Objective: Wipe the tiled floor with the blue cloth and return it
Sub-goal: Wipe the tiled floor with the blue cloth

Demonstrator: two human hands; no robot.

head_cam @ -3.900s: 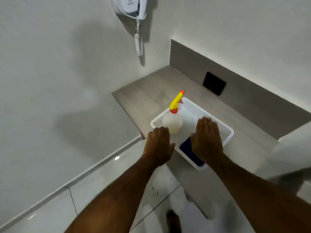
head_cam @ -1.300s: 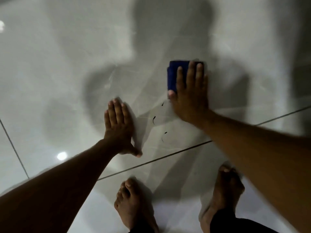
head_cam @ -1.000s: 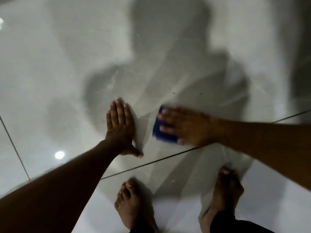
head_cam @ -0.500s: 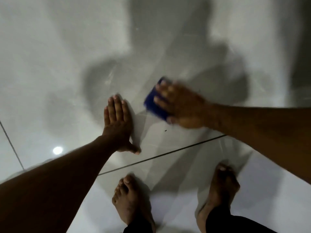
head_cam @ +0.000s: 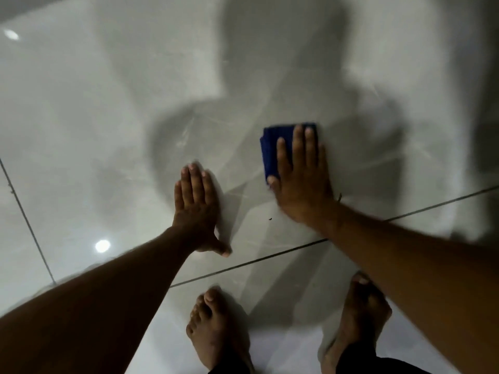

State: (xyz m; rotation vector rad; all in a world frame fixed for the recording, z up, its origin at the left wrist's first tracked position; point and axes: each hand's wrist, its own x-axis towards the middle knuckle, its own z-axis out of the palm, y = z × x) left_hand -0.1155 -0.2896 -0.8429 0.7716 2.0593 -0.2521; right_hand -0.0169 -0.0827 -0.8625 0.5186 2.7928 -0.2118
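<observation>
A folded blue cloth lies flat on the glossy grey tiled floor. My right hand presses down on it with fingers stretched over its right half, so part of the cloth is hidden. My left hand rests palm down on the tile to the left of the cloth, fingers together, holding nothing. A tiny dark speck sits on the tile between my hands.
My two bare feet stand on the near tile, just behind a dark grout line. Another grout line runs at the left. My shadow falls across the floor ahead.
My right hand has slid the cloth away from me and to the right, from beside my left hand to farther out. The left hand stays planted. Earlier, both hands were over a white tray.
</observation>
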